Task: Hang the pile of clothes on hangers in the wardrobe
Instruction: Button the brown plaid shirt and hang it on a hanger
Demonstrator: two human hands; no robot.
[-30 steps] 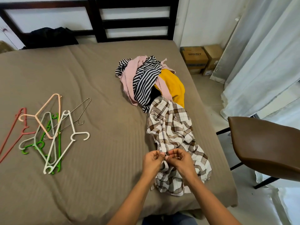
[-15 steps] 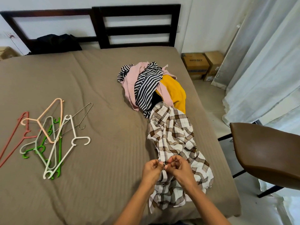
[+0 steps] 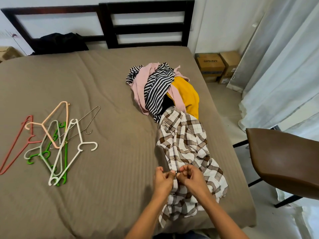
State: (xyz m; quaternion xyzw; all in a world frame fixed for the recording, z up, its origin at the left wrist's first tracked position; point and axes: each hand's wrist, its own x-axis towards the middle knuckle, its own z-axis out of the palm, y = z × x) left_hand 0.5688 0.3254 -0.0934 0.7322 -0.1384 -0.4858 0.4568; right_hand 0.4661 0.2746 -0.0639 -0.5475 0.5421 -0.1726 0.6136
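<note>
A brown-and-white plaid shirt [image 3: 184, 144] lies lengthwise on the right side of the bed. My left hand [image 3: 163, 180] and my right hand [image 3: 190, 177] meet over its button placket, and both pinch the fabric there. Behind the shirt sits the pile of clothes [image 3: 162, 88]: pink, black-and-white striped, mustard yellow and black pieces. Several plastic hangers [image 3: 51, 144] and a wire one lie in a loose heap on the bed's left side. No wardrobe is in view.
The grey-brown bed [image 3: 103, 169] fills most of the view, with a dark headboard [image 3: 146, 23] behind. A black garment [image 3: 58, 43] lies at the head end. A brown chair [image 3: 283, 161] stands at the right, with cardboard boxes [image 3: 217, 66] and white curtains [image 3: 284, 66] beyond.
My view has tilted down a little. Both hands stay together on the plaid shirt's placket; the shirt's lower edge now hangs over the near edge of the bed.
</note>
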